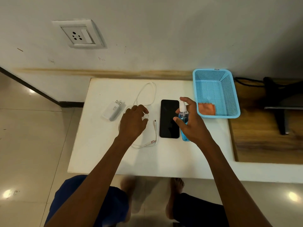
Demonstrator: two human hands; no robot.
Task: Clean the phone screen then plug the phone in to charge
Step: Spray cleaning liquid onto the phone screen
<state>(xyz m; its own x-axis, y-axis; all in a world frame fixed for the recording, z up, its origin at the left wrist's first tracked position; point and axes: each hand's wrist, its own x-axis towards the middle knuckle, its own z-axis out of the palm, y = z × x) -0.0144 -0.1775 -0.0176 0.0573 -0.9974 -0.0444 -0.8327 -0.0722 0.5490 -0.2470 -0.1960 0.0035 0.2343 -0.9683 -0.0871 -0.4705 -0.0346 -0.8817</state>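
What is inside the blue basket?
The blue basket holds one orange cloth, crumpled in its near left corner. The rest of its perforated floor shows bare. Nothing covers the basket, so its inside is fully visible.

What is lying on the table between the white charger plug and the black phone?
In the head view, the white cable lies looped between the charger plug and the phone. The left hand is over it, holding a small white cap.

Single head-worn wide-angle view, looking forward and steeply down onto white table (164,161) from near edge. Table mid-frame, close; wall socket (79,35) beyond table, upper left; floor left of table.
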